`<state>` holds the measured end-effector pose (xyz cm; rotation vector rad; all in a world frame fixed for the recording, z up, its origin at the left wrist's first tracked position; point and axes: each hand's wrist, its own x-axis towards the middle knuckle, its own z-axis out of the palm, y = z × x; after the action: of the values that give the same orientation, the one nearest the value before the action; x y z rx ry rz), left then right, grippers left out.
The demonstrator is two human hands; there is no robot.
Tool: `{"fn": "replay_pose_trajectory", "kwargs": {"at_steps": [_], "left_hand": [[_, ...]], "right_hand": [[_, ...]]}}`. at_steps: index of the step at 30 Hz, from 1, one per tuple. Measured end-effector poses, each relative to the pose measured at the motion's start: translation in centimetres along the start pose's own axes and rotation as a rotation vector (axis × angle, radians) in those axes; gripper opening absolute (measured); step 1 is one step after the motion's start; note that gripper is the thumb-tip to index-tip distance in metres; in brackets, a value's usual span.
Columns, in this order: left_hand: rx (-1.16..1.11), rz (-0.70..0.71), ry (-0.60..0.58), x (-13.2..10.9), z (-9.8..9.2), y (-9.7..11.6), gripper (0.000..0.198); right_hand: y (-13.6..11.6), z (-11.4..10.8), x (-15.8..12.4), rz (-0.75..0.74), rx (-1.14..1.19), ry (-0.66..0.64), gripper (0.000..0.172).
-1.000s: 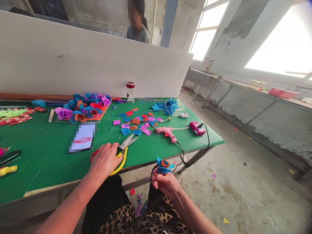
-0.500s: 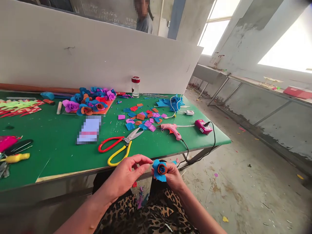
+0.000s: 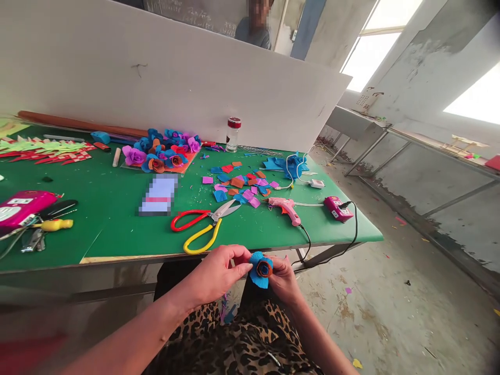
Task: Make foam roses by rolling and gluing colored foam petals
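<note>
A blue and brown paper flower (image 3: 259, 278) is between my hands, above my lap. My right hand (image 3: 285, 281) grips it from the right, fingers closed behind its brown centre. On the other side, my left hand (image 3: 224, 272) pinches the edge of a blue petal between thumb and fingertips. The flower's underside and any stem are hidden. On the table just beyond lie scissors (image 3: 203, 229) with one red and one yellow handle, blades apart. A pink glue gun (image 3: 287, 208) rests to their right, near several coloured paper pieces (image 3: 238, 182).
Finished paper flowers (image 3: 156, 165) are heaped at the back of the green table (image 3: 125, 234), behind a blurred phone (image 3: 158, 194). A lidded glass jar (image 3: 232, 138) stands by the white board (image 3: 195, 78). A magenta power socket (image 3: 336, 210) sits near the right edge, its black cable hanging down. Beyond the board is a person (image 3: 255, 28).
My view has turned left, so the table's contents appear further right. My left thumb and fingertips have come onto the petal's edge. The right hand keeps its hold on the flower.
</note>
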<state>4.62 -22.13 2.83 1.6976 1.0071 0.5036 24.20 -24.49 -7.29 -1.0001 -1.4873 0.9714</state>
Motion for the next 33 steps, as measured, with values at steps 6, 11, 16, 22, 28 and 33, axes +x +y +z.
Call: {"fn": "replay_pose_trajectory", "kwargs": {"at_steps": [6, 11, 16, 22, 28, 33], "left_hand": [[0.017, 0.008, 0.022, 0.5, 0.2, -1.0, 0.029], [-0.034, -0.009, -0.029, 0.4, 0.3, -0.7, 0.028], [0.037, -0.003, 0.002, 0.4, 0.4, -0.2, 0.025], [0.033, 0.016, 0.061, 0.7, 0.6, -0.7, 0.022], [-0.067, 0.017, 0.028, 1.0, 0.8, -0.5, 0.021], [-0.016, 0.008, 0.048, 1.2, 1.2, -0.5, 0.025]], "right_hand": [[0.3, -0.1, -0.1, -0.052, -0.048, -0.009, 0.031], [-0.1, -0.1, -0.1, -0.077, -0.078, 0.003, 0.029], [0.3, -0.2, -0.1, -0.088, -0.095, 0.066, 0.028], [0.3, -0.3, -0.1, -0.095, -0.149, 0.158, 0.03], [0.4, -0.2, -0.3, -0.076, -0.167, 0.153, 0.035], [0.7, -0.2, -0.3, -0.119, -0.18, 0.14, 0.027]]}}
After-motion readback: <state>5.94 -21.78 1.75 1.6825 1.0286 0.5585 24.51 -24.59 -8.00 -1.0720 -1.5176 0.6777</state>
